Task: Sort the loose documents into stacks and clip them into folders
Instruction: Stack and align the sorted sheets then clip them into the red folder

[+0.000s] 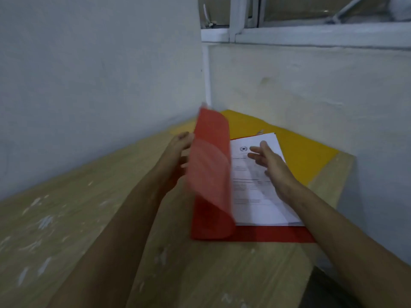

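Observation:
A red folder (262, 236) lies on the wooden table, its front cover (211, 174) standing upright and blurred with motion. My left hand (178, 161) is behind that cover, fingers on its outer face, partly hidden by it. A stack of white printed documents (253, 190) rests inside the folder on its back cover. My right hand (271, 167) hovers flat over the stack with fingers spread, holding nothing. A yellow folder (295, 150) lies under and behind the red one, against the wall.
The wooden table (89, 218) fills the room corner, with white paint flecks on its left part. Walls close it in at the left and back. The table's right edge (333, 218) drops off just beyond the folders. A window sill runs above.

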